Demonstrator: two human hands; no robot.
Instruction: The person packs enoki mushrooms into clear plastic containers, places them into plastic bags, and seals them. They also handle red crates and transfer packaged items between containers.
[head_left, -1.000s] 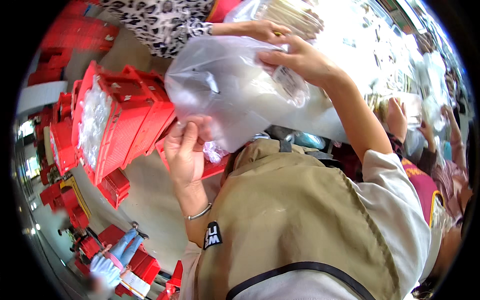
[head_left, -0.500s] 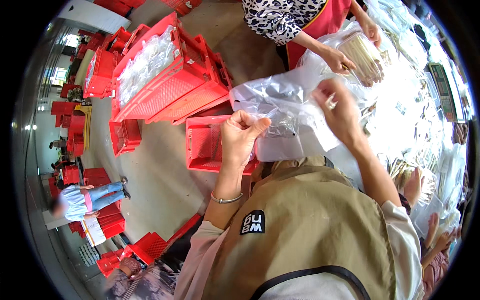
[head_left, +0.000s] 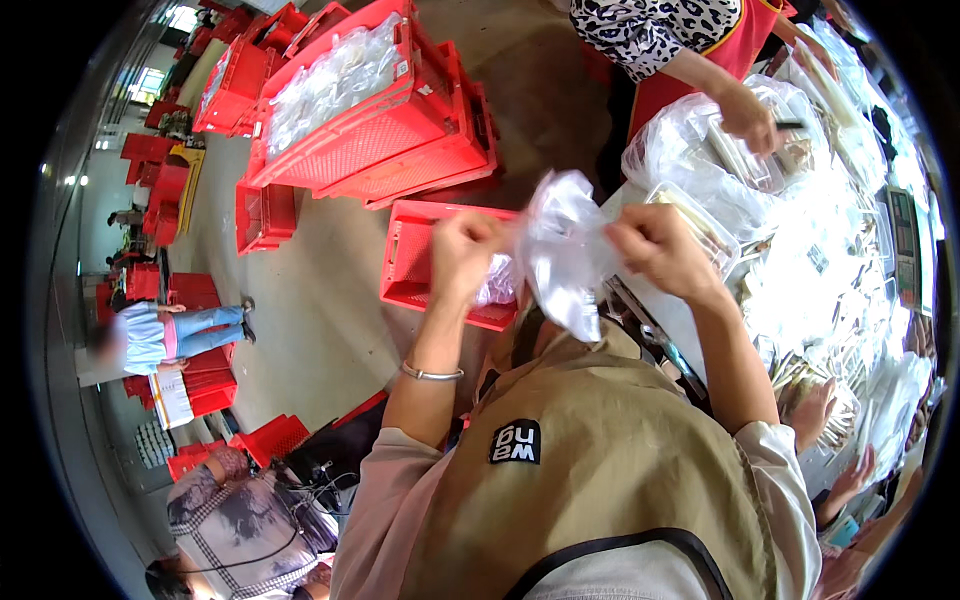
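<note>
A clear plastic bag hangs bunched and blurred between my two hands, in front of my apron. My left hand is closed at the bag's left side, its fingers smeared by motion but seeming to pinch the edge. On the other side my right hand pinches the bag's right edge. Under my left hand stands a red crate with crumpled clear plastic in it. Just beyond my right hand, a clear tray of pale sticks rests on the table.
Stacked red crates stand at the far left, the top one filled with clear bags. Across the table, a co-worker's hand holds a dark pen-like thing over bagged trays. Loose pale sticks cover the table's right. Other people work nearby.
The bag, spread over the table before, is now lifted and gathered between my hands. My right hand has come down to it. A tray of sticks and the crate's contents now show.
</note>
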